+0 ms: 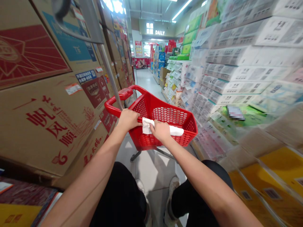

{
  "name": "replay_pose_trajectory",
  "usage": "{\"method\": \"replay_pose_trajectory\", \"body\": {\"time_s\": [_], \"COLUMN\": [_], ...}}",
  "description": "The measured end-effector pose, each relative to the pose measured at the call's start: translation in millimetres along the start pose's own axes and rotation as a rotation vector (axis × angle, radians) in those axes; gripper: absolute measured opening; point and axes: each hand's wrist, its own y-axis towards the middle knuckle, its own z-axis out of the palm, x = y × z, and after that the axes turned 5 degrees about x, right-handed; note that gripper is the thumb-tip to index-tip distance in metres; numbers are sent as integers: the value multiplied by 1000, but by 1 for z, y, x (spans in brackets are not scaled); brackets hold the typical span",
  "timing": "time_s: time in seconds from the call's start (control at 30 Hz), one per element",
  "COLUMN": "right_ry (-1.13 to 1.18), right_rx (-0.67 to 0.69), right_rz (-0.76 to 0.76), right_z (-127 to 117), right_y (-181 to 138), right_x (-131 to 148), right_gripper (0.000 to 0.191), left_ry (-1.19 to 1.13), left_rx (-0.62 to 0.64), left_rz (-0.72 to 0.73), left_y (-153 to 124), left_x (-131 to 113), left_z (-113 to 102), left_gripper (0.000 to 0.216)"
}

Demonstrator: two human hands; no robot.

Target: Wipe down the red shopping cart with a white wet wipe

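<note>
A red plastic shopping cart (170, 115) stands in front of me in a narrow store aisle. My left hand (129, 119) is closed over the cart's near rim, close to its red handle (118, 96). My right hand (161, 130) is closed on a white cloth (176, 130) that lies pressed along the same rim, stretching to the right of the hand. My legs in dark trousers and light shoes show below, either side of the cart's metal legs.
Stacked cardboard cartons (47, 119) with red print wall off the left. Shelves of wrapped paper-goods packs (236, 78) line the right, with yellow boxes (279, 176) lower down. The tiled aisle floor (146, 78) runs ahead toward a hanging "DAILY" sign (159, 32).
</note>
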Motion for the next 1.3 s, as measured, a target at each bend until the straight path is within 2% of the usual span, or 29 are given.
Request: {"method": "replay_pose_trajectory", "body": {"time_s": [0.13, 0.4, 0.5, 0.63, 0.83, 1.0, 1.17, 1.3], "right_ry": [-32, -179, -201, -203, -160, -113, -73, -85], "right_rx": [18, -26, -20, 17, 100, 73, 66, 89], "right_rz": [-46, 72, 93, 147, 141, 46, 29, -7], "right_z": [3, 11, 11, 9, 3, 2, 0, -2], "right_y": [-12, -64, -75, -71, -48, -25, -8, -8], "right_x": [-31, -148, -167, -162, -137, -93, -49, -50], "right_gripper": [49, 45, 43, 42, 44, 43, 44, 47], "left_ry": [6, 8, -2, -44, -26, 7, 17, 11], "left_rx": [3, 34, 36, 47, 104, 90, 68, 78], "left_rz": [13, -4, -10, -29, -65, -55, -38, -29], "left_y": [1, 6, 7, 9, 15, 20, 22, 22], "left_x": [8, 8, 6, 2, -2, -2, 1, 6], "left_z": [5, 7, 7, 7, 1, 2, 5, 6], "left_gripper": [59, 60, 60, 59, 57, 57, 59, 61]}}
